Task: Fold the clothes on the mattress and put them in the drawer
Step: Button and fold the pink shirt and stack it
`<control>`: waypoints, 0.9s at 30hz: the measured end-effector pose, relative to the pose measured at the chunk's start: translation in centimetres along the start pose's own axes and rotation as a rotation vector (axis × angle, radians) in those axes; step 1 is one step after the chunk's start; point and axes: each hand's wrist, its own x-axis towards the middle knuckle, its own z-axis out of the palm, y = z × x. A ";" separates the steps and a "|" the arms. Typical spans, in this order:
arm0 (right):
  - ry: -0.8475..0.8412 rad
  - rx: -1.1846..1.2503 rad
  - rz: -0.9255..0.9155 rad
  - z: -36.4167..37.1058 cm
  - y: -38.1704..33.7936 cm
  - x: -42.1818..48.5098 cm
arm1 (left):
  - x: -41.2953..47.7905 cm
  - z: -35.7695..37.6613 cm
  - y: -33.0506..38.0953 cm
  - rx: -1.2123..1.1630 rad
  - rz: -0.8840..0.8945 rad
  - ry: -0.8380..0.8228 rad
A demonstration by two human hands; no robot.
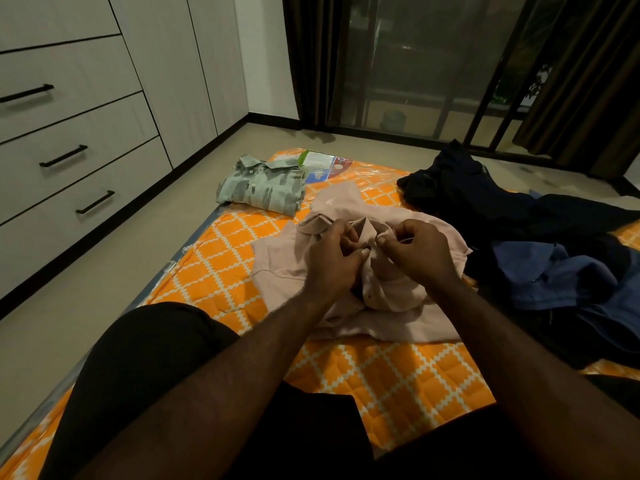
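1. While the person is sitting at the near end of the orange patterned mattress (pixel 214 278), both hands are working at the collar end of a pink shirt (pixel 277 261), which is lying crumpled in the middle of the mattress.
2. The left hand (pixel 332 252) is pinching the shirt's front edge near the collar, with its fingers curling round the fabric.
3. The right hand (pixel 417 251) is pinching the facing edge just beside it, thumb and fingers gripping the cloth.
4. A folded green camouflage shirt (pixel 263 187) is lying at the far left of the mattress, apart from the pink shirt.
5. A heap of dark clothes (pixel 478 199) is sprawling over the right side, with a blue garment (pixel 554 278) lying among them nearer the person.
6. The drawers (pixel 69 157), with black handles, are standing closed along the left wall, across a strip of floor (pixel 104 271) from the mattress.
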 end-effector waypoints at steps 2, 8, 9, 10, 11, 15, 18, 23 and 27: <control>0.019 -0.021 -0.015 -0.2 0.0 0.1 | 0.0 -0.3 0.5 0.080 0.212 -0.039; 0.006 -0.109 -0.030 -0.2 -0.1 0.4 | -0.6 0.7 0.4 0.216 0.351 -0.165; 0.006 -0.105 -0.023 -0.2 0.0 0.4 | -0.7 0.7 0.5 0.207 0.304 -0.148; 0.001 -0.090 -0.010 -0.2 0.0 0.3 | -0.7 0.7 0.6 0.195 0.264 -0.132; -0.009 -0.056 0.004 -0.2 0.0 0.2 | -0.6 0.6 0.7 0.177 0.225 -0.114; -0.099 0.125 0.041 -0.2 -0.2 -0.3 | -0.5 0.6 0.7 0.049 0.056 -0.073; -0.143 0.182 0.044 -0.2 -0.1 -0.4 | -0.4 0.7 0.4 -0.045 -0.029 -0.039; -0.159 0.272 0.018 -0.5 -0.2 -0.5 | -0.4 0.5 0.3 -0.221 -0.137 -0.019; -0.160 0.248 0.011 -0.5 0.1 -0.3 | -0.5 0.5 0.3 -0.270 -0.148 -0.032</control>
